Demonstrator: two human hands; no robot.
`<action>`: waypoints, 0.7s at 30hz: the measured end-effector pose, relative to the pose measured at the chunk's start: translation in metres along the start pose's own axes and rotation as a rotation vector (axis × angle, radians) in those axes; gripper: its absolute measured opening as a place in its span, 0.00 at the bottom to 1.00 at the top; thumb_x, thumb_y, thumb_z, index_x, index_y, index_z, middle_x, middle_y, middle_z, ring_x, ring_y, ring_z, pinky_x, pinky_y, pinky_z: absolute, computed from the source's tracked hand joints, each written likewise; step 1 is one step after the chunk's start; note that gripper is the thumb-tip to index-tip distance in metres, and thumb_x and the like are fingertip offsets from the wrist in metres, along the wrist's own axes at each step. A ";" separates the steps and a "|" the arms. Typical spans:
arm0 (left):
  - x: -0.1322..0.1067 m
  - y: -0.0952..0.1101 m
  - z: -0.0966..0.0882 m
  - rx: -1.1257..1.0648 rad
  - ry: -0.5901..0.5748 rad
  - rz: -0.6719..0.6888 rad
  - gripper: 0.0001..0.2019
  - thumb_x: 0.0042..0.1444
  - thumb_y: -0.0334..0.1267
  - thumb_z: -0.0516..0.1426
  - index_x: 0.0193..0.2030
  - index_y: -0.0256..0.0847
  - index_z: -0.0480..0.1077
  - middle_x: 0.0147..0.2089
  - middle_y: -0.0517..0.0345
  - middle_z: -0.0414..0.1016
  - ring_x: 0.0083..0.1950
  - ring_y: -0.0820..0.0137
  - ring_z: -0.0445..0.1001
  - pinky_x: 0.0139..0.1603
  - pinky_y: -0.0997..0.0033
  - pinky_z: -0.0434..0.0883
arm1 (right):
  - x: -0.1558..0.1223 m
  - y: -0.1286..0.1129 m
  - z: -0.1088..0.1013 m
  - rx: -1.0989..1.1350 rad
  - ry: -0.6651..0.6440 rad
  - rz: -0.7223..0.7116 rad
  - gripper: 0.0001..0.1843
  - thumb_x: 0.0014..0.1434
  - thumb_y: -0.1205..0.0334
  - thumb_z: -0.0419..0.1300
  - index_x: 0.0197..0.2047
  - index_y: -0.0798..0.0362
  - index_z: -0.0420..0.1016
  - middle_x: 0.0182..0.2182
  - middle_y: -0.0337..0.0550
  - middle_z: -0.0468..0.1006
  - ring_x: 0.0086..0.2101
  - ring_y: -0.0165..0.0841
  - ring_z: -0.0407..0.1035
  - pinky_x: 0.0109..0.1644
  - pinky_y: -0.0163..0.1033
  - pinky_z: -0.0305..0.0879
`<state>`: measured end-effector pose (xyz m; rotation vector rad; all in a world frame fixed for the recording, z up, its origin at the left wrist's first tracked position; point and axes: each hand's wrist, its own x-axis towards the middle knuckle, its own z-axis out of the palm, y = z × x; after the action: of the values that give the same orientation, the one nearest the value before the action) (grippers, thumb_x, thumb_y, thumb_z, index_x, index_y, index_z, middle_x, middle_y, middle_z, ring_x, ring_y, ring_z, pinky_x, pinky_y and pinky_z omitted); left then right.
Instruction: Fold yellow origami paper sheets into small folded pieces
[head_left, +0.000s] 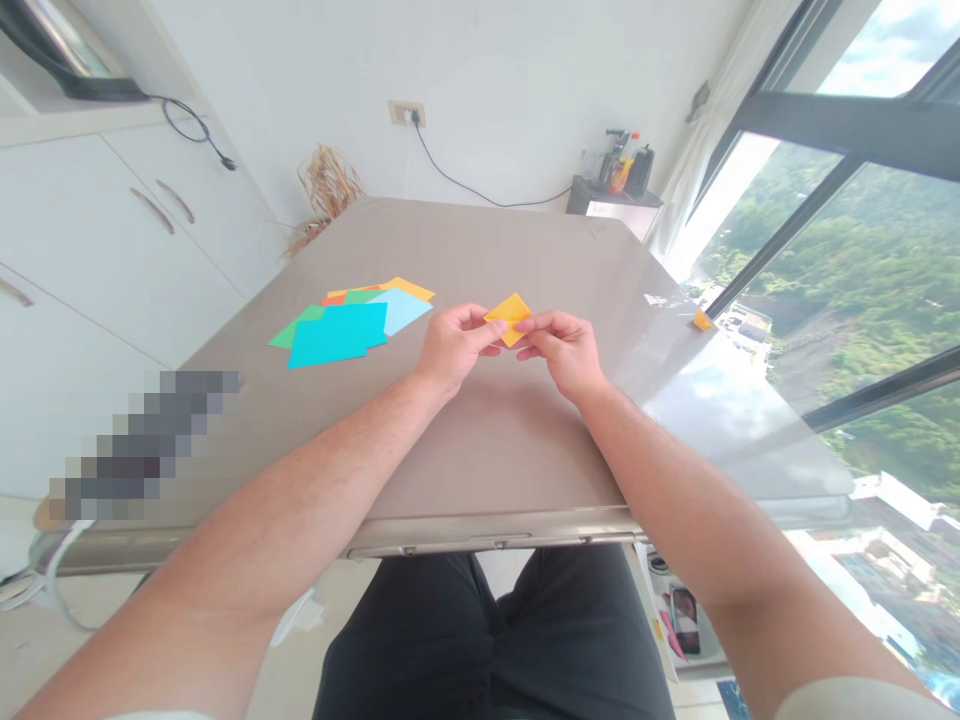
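A small folded piece of yellow paper [514,306] is held up between both hands over the table, one corner pointing away from me. My left hand [456,345] pinches its left side, thumb lying on top. On the right side, my right hand [562,348] grips it between thumb and fingers. Creases show on its face, but the underside is hidden by my fingers. To the left of my left hand lies a loose spread of coloured paper sheets [337,332] in turquoise, light blue, green, orange and yellow.
The grey-brown table [487,450] reaches toward a white wall with a plugged-in cable [480,193]. A small yellow paper piece [703,320] sits at the right edge by the window. Bottles [622,170] stand on a cabinet behind. A blurred dark patch [150,445] covers the left edge.
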<state>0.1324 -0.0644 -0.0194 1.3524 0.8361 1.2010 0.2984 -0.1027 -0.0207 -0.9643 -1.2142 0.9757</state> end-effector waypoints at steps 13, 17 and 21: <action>-0.001 -0.002 0.002 0.086 0.008 0.112 0.19 0.44 0.52 0.73 0.33 0.39 0.78 0.34 0.53 0.83 0.35 0.66 0.79 0.40 0.66 0.77 | 0.003 0.004 -0.001 -0.092 -0.020 0.057 0.18 0.52 0.45 0.73 0.34 0.52 0.79 0.31 0.43 0.83 0.34 0.35 0.78 0.38 0.41 0.77; -0.001 -0.003 0.001 0.095 0.014 0.106 0.19 0.44 0.52 0.73 0.32 0.39 0.78 0.34 0.53 0.83 0.35 0.66 0.79 0.39 0.66 0.77 | 0.003 0.006 -0.002 -0.104 -0.030 0.055 0.18 0.53 0.45 0.72 0.34 0.52 0.80 0.30 0.43 0.83 0.31 0.34 0.77 0.38 0.42 0.77; 0.000 -0.003 0.001 0.090 0.022 0.096 0.18 0.44 0.51 0.73 0.31 0.39 0.78 0.32 0.54 0.82 0.34 0.67 0.79 0.39 0.66 0.77 | 0.003 0.007 -0.003 -0.117 -0.040 0.052 0.19 0.54 0.44 0.72 0.34 0.52 0.79 0.31 0.43 0.83 0.30 0.33 0.77 0.38 0.42 0.77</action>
<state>0.1337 -0.0644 -0.0225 1.4690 0.8575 1.2670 0.3014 -0.0978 -0.0267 -1.0776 -1.2966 0.9774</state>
